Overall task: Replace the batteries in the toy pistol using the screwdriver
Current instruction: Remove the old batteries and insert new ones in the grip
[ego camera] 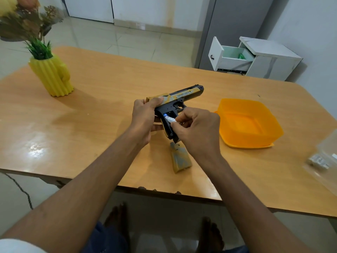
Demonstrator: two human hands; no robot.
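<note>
I see my left hand (144, 115) curled round the rear of one gold-and-black plastic toy pistol (179, 100), held above the smooth wooden table (109, 84), its barrel running up and to the right. My right hand (196, 128) pinches one white cylindrical battery (170, 119) at the open grip. One flat gold cover (180, 157) lies below. One square translucent orange tub (249, 123) sits right.
</note>
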